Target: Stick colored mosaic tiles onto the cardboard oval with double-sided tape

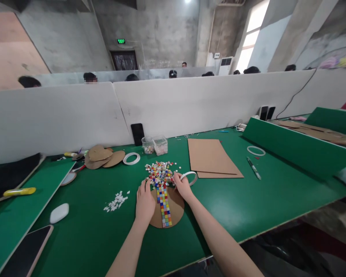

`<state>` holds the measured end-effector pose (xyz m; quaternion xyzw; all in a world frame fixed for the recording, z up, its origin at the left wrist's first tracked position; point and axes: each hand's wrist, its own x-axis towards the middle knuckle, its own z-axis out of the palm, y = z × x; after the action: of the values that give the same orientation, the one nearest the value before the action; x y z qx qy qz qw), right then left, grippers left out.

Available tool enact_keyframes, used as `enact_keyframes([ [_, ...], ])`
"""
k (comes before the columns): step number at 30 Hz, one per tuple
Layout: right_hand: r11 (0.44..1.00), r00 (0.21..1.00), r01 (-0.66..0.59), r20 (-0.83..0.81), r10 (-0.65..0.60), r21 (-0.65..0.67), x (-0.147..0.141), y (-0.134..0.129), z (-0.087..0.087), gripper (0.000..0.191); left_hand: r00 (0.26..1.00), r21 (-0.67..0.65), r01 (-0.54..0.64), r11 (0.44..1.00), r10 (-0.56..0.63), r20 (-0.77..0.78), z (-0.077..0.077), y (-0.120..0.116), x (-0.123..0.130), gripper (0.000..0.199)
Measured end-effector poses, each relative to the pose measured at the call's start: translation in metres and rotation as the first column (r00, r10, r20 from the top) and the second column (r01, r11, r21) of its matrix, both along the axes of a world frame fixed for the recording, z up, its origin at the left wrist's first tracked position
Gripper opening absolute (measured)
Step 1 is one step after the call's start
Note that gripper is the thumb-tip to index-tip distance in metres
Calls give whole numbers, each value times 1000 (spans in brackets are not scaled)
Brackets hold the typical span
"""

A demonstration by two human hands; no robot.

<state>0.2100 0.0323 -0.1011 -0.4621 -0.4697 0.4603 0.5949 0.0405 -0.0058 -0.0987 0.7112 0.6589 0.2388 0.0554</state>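
A round brown cardboard disc lies on the green table, with a strip of small coloured square tiles running down its middle. Beyond the disc's far edge spreads a loose pile of mixed tiles. My left hand rests at the disc's left edge, fingers bent towards the pile; what its fingertips hold, if anything, is too small to tell. At the pile's right side, my right hand has its fingers closed at a white ring of tape. White backing scraps lie to the left.
Stacked cardboard discs, a tape roll and clear tubs stand behind. Cardboard sheets, a pen and a green divider are at right. A white case and a phone lie at left.
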Motion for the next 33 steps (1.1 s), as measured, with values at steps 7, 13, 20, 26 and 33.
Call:
enact_keyframes([
  [7, 1000, 995, 21, -93, -21, -2, -5, 16, -2, 43, 999, 85, 21, 996, -23, 26, -7, 0, -1, 56],
  [13, 1000, 993, -3, -116, 3, -1, -3, 15, -1, 45, 999, 57, 33, 998, -33, 12, -2, -2, -1, 57],
  [20, 1000, 994, 3, -112, -3, 1, -3, 16, 3, 47, 999, 53, 18, 998, -20, 34, -3, -2, -1, 58],
  [26, 1000, 995, -5, -103, 4, -4, -2, 15, 2, 47, 999, 20, 22, 1000, -23, 41, -1, -3, -1, 57],
  [33, 1000, 995, 5, -101, -4, 7, -4, 17, -2, 47, 999, 52, 31, 998, -32, 24, -7, -3, -4, 61],
])
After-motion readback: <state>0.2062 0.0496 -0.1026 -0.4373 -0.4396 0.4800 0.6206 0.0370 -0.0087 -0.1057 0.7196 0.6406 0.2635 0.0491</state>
